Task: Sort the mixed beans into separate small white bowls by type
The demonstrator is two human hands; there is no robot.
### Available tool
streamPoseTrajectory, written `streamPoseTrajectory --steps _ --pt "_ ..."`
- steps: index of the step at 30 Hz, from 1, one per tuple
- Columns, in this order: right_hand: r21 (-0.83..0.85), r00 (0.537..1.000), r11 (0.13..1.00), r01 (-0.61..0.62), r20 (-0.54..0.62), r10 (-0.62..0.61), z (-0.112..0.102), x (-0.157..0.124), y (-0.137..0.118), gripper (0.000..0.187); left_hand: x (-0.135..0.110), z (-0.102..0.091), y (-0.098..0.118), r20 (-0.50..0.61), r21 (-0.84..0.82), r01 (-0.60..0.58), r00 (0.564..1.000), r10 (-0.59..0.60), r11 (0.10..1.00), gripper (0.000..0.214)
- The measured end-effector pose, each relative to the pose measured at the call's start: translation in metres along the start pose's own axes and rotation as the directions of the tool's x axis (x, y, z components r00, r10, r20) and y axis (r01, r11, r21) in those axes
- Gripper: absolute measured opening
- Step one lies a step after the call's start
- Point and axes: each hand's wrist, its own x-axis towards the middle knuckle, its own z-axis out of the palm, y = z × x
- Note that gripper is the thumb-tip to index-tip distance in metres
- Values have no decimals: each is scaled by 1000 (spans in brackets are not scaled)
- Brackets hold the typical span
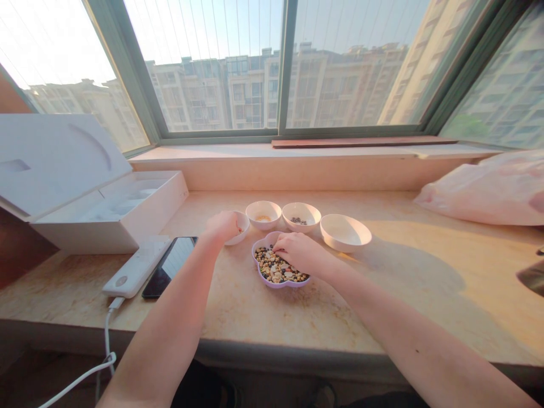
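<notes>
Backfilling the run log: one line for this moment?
left hand: at leftmost white bowl | right hand: at mixed beans in purple dish | left side: phone

- Seemingly a home: a pale marbled-stone window ledge (238, 306) spans the middle of the frame.
- Grey-green metal-framed windows (287, 68) fill the top, with beige multi-storey apartment blocks (212, 93) outside.
- Small white round bowls (346, 233) stand mid-frame; a black rectangular phone (173, 266) lies left of centre.

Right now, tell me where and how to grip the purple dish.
Likely pinch the left rim of the purple dish, from the left: it sits upright, its lobed edge exposed there, while the right hand covers part of its right side.
</notes>
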Motion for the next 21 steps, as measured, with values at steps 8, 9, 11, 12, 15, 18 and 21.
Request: streamPoseTrajectory --steps 8,9,11,12,15,18,21 --pt "87 998 996 17 -63 -12 -3 0 -4 30 -17 -6 23 -114 -72 -376 923 367 924 26" --pt "121 997 993 4 -71 4 -4 -1 -4 30 -18 -4 25 -65 -87 -428 903 424 900 25" --pt "204 996 979 -22 -84 40 -6 -2 -5 30 -19 0 29 15 -104 -505 861 509 857 24" --pt "254 993 967 -36 -98 63 -7 -3 -4 30 -20 2 31 35 -102 -530 844 535 842 24" --pt "413 973 908 -78 -168 160 -11 -5 0 20 -21 7 37 69 -66 -535 840 539 842 21" --pt "605 949 785 -134 -149 278 -14 -6 5 6 -25 6 44 107 -34 -480 870 481 877 18" --pt "776 948 611 -159 -53 314 -16 -6 9 8 -29 3 48 116 -37 -467 876 468 884 16"
